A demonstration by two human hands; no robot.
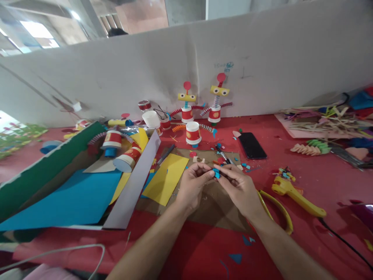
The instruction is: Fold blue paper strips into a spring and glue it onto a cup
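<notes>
Between the fingertips of my left hand (194, 182) and my right hand (239, 187) is a small piece of blue paper (216, 173). Both hands pinch it above a brown cardboard sheet (210, 206). Just beyond them stands a red and white paper cup (193, 133) with an orange coiled arm on its left and a pale one on its right. Two cup figures with yellow eye strips, a left one (187, 112) and a right one (215, 113), stand against the white panel. A yellow paper sheet (166, 179) lies left of my left hand.
At left, a green-sided box (55, 159) holds blue card (67, 198) and cup figures. On the right lie a black phone (253, 145), a yellow glue gun (303, 198) with a cord, and yellow-handled scissors (276, 210) by my right forearm. A white panel (145, 70) closes off the back.
</notes>
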